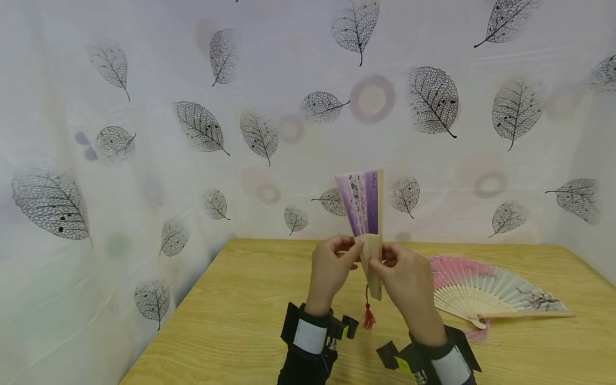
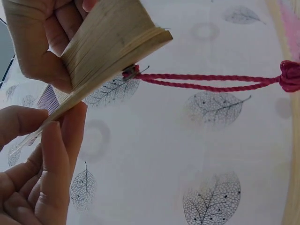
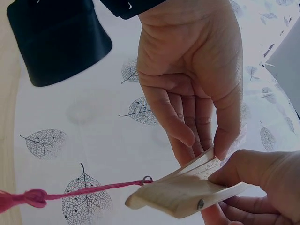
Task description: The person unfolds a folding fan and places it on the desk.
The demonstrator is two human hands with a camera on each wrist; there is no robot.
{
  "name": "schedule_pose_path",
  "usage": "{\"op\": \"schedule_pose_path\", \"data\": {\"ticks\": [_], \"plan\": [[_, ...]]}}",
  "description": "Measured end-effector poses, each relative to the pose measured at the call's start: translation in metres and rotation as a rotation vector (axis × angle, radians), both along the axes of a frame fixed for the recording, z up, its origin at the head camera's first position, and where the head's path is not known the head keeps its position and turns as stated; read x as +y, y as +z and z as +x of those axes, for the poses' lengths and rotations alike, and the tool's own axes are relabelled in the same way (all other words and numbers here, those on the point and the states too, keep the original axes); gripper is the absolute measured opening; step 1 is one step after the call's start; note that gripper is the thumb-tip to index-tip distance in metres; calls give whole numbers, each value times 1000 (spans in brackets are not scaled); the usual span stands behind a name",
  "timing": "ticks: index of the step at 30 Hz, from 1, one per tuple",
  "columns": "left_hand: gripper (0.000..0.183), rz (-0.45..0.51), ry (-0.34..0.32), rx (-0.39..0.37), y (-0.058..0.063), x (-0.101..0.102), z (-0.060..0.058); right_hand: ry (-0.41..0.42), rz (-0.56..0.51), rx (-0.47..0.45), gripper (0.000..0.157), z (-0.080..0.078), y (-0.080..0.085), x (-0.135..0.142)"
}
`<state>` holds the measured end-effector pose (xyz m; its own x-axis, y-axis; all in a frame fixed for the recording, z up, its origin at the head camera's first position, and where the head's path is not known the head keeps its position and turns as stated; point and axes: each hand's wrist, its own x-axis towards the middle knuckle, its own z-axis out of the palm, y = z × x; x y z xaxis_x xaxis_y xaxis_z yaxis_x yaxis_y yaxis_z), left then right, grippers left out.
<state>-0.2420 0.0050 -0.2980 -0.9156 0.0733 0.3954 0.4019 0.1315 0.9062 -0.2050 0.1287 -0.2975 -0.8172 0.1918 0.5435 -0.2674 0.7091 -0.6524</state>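
A purple folding fan (image 1: 360,200) with pale wooden sticks stands partly spread, its leaf pointing up. My left hand (image 1: 332,267) pinches its left edge between thumb and fingers. On the other side my right hand (image 1: 409,278) grips the sticks along the right edge. From the pivot end hangs a red tassel (image 1: 368,318); its cord (image 2: 211,77) runs from a small metal ring in the left wrist view. The wooden sticks (image 3: 180,194) show close up in the right wrist view, with fingers of both hands on them.
Another folding fan (image 1: 481,286), pink and pale green, lies spread on the wooden table (image 1: 231,310) beyond my right wrist. A pink tassel (image 1: 478,334) lies by its pivot. A leaf-patterned curtain (image 1: 289,69) hangs behind and to the left of the table.
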Motion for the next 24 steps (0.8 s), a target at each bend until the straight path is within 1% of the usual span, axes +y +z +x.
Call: {"op": "schedule_pose_path", "data": {"ticks": [9, 15, 24], "plan": [[29, -9, -1, -5, -1, -2, -1, -8, -6, -5, 28, -1, -1, 0], [29, -22, 5, 0, 0, -3, -1, -30, 2, 5, 28, -2, -2, 1], [30, -31, 5, 2, 0, -4, 0, -38, -1, 20, 27, -3, -3, 1]]}}
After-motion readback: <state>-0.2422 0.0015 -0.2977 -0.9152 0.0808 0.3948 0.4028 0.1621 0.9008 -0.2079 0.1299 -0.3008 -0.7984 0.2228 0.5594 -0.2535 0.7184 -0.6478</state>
